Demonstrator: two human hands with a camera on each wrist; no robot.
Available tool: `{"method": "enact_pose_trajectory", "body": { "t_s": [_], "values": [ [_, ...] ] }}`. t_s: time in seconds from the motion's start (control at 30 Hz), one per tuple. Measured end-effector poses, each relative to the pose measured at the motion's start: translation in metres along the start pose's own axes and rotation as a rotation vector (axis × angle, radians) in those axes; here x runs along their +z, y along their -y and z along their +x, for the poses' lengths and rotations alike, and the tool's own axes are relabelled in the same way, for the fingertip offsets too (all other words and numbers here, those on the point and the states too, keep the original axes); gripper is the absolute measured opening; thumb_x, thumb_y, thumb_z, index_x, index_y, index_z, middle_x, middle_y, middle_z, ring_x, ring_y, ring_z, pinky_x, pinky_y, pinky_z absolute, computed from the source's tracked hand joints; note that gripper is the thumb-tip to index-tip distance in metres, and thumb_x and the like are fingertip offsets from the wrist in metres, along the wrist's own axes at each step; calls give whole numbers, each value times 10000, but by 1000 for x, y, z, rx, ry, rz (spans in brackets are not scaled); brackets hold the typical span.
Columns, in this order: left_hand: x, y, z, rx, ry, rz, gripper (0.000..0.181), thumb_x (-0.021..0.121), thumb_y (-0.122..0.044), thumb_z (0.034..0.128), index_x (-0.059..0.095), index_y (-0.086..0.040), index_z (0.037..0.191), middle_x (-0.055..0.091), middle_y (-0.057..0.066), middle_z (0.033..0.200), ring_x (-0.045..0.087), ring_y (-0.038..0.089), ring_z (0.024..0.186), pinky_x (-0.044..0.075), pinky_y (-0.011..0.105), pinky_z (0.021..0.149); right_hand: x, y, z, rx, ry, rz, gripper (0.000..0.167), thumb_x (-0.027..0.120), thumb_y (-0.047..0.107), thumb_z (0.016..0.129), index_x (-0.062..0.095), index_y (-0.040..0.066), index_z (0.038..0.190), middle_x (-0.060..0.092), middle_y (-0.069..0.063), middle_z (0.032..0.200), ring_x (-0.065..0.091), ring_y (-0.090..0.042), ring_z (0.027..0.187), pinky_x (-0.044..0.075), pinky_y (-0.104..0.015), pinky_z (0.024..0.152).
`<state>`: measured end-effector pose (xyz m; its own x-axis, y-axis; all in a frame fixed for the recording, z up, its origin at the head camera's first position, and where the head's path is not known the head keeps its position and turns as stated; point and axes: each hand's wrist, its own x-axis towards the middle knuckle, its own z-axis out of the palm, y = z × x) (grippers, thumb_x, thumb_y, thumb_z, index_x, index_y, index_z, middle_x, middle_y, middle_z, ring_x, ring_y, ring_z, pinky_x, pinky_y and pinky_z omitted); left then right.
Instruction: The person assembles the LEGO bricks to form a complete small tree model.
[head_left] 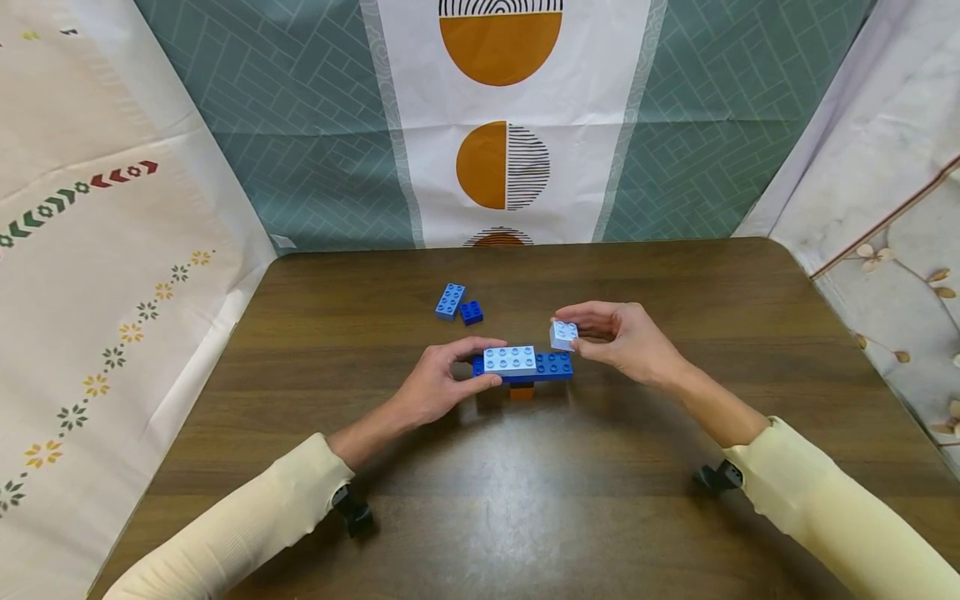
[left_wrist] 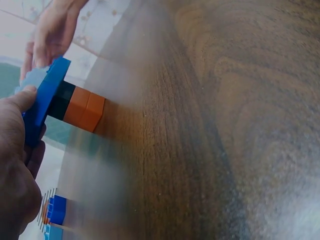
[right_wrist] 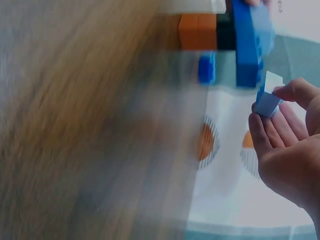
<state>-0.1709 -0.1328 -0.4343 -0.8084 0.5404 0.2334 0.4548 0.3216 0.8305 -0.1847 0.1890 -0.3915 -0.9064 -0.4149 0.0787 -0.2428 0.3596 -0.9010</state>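
My left hand (head_left: 438, 385) grips the left end of a long dark blue brick (head_left: 553, 367), thumb on the near side and fingers behind. On top of that brick sits a light blue brick (head_left: 510, 362) with two rows of studs. Underneath, a black brick (left_wrist: 62, 101) and orange bricks (left_wrist: 85, 108) form a narrow column standing on the table. My right hand (head_left: 630, 340) pinches a small pale blue brick (head_left: 564, 336) between thumb and fingers, just beyond the long brick's right end. In the right wrist view the small brick (right_wrist: 268, 102) is apart from the long one.
Behind the stack, a medium blue brick (head_left: 450, 301) and a small dark blue brick (head_left: 472, 312) lie on the brown wooden table (head_left: 360, 287). A patterned cloth (head_left: 315, 125) hangs at the table's far edge. Light cloths hang at both sides.
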Motion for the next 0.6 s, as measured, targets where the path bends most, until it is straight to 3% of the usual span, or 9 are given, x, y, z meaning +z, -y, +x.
{"method": "enact_pose_trajectory", "body": {
  "t_s": [0.23, 0.6],
  "values": [
    [-2, -1, 0, -8, 7, 3, 442, 782, -222, 1001, 668, -202, 1427, 680, -9, 1391, 647, 180, 1214, 534, 478, 1037, 11, 14, -9, -45, 68, 19, 445, 750, -31, 962, 679, 43, 1395, 692, -118, 1383, 663, -313, 1251, 522, -535, 1070],
    [-2, 0, 0, 10, 11, -8, 448, 785, -200, 996, 667, -167, 1427, 689, -2, 1376, 661, 181, 1177, 541, 470, 1016, 23, 16, -12, -83, 94, -8, 456, 763, -85, 929, 695, 35, 1364, 696, -122, 1367, 656, -332, 1258, 476, -634, 1080]
  ]
}}
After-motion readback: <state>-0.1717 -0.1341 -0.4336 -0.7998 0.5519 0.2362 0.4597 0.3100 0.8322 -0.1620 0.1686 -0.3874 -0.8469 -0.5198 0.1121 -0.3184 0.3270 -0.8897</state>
